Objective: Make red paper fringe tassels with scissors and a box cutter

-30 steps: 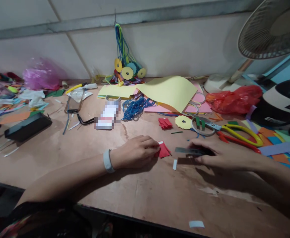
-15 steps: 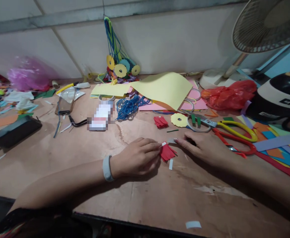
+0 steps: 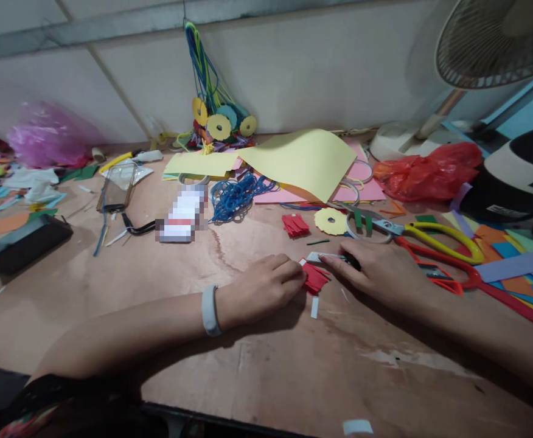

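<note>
My left hand (image 3: 266,285) is closed, with its fingertips on the left edge of a small red fringed paper piece (image 3: 316,278) lying on the table. A bit of white shows at that piece's upper corner. My right hand (image 3: 376,267) is closed around a small knife (image 3: 323,257) with a pale flat blade and a black end. The blade points left, just above the red piece; whether it touches the paper I cannot tell. A white paper strip (image 3: 314,307) lies just below. Farther back are a second red fringed piece (image 3: 295,225) and a yellow scalloped disc (image 3: 331,221).
Scissors with yellow handles (image 3: 444,242) and red-handled scissors (image 3: 467,274) lie to the right beside coloured paper strips (image 3: 517,261). Behind are tangled blue cord (image 3: 235,198), yellow paper sheets (image 3: 300,158) and a red plastic bag (image 3: 431,172). A fan (image 3: 499,42) stands at back right.
The knife's blade has come further over the red piece's top edge and shows more. My left hand has shifted slightly right. The whole view has also shifted a little.
</note>
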{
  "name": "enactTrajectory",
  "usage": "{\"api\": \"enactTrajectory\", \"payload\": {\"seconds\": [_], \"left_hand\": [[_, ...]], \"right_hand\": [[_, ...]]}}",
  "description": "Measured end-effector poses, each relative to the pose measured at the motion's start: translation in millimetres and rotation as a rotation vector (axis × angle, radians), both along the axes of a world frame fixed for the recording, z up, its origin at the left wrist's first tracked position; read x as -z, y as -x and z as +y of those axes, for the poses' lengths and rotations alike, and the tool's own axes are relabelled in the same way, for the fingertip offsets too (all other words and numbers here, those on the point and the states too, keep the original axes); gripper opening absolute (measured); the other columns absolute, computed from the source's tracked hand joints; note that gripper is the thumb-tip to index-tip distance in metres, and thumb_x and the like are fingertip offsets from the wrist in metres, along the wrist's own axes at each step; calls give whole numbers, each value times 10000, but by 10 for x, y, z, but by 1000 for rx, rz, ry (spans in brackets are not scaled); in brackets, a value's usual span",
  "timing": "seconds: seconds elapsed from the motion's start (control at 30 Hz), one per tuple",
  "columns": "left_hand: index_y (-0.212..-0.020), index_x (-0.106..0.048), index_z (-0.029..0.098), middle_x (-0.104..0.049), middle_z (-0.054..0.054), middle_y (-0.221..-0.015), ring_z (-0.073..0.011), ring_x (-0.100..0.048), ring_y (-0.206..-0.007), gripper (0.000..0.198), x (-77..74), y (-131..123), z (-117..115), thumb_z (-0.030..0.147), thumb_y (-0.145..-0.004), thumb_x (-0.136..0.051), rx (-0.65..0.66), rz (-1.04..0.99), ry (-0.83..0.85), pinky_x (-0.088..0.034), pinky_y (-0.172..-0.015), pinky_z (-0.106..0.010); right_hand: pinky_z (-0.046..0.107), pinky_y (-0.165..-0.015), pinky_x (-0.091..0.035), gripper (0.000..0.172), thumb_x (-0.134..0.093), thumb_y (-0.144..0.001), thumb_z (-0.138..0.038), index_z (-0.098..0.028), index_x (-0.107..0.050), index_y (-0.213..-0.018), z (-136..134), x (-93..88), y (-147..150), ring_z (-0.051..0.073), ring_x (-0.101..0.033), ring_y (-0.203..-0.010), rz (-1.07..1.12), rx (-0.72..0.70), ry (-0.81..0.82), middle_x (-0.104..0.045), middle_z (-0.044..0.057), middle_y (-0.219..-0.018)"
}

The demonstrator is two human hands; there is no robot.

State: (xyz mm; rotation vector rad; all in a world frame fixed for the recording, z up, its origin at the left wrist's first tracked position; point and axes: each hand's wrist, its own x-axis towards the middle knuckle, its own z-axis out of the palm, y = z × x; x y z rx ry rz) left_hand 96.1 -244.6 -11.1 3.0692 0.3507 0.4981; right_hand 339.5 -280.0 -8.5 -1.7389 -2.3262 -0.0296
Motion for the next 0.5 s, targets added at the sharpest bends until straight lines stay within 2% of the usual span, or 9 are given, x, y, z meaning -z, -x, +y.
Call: {"api": "enactTrajectory", "payload": {"seconds": [0.13,0.23,0.37,0.5], "left_hand": [[-996,-671,107,-709,-113,-988,-195,-620,-842,250,-47,-28,-46,264,-988,-478,-65,-83,132,-563,-765,-333],[-1066,-665,119,-699,-129,-1122,-212,-635,-920,292,-126,28,-68,353,-939,-544,-81,-182,245,-564,-807,-359],[-1130,-650,129,-689,-119,-1201,-243,-636,-1021,306,-137,100,-48,340,-942,-531,-73,-128,207,-545,-879,-411],[-1108,-642,95,-705,-136,-1157,-250,-649,-979,348,-50,88,-34,377,-954,-508,-40,-57,142,-554,-843,-413]], "right_hand": [[293,-559,-285,464,-396,-991,-551,-185,-635,-836,9,15,-33,221,-610,-672,-22,-8,-37,-693,64,-777],[293,-561,-288,457,-389,-996,-549,-187,-637,-868,15,36,-40,219,-616,-669,-15,-18,-53,-691,59,-771],[294,-564,-280,431,-417,-982,-562,-199,-627,-882,28,63,-21,215,-617,-655,-7,6,-36,-687,44,-773],[294,-556,-256,455,-419,-978,-574,-183,-624,-873,38,80,0,205,-594,-624,-46,20,-64,-665,51,-720]]}}
